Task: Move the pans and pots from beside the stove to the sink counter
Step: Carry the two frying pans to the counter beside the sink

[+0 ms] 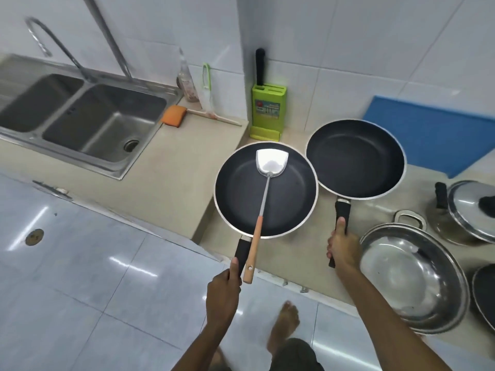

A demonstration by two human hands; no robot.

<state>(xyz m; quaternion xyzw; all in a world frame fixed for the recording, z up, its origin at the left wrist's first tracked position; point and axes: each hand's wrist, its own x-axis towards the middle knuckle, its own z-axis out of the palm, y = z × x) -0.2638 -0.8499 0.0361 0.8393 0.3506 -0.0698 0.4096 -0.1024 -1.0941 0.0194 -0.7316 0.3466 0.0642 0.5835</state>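
My left hand [223, 295] grips the black handle of a dark non-stick frying pan [241, 199], held over the counter's step. A metal spatula [263, 180] with a wooden handle lies in that pan, its handle sticking out past the rim. My right hand [344, 249] holds the handle of a second dark frying pan [355, 159] to the right. A wide steel bowl-shaped pot [412, 274] and a lidded steel pot [466, 210] sit on the counter at the right. A further dark pan's edge [484, 298] shows at the far right.
A double steel sink [80, 121] with a faucet [53, 41] lies at the left, beige counter [171, 183] beside it. An orange sponge [173, 115], a squeegee, a bottle and a green knife block [267, 108] stand at the back. A blue cutting board [434, 132] lies right.
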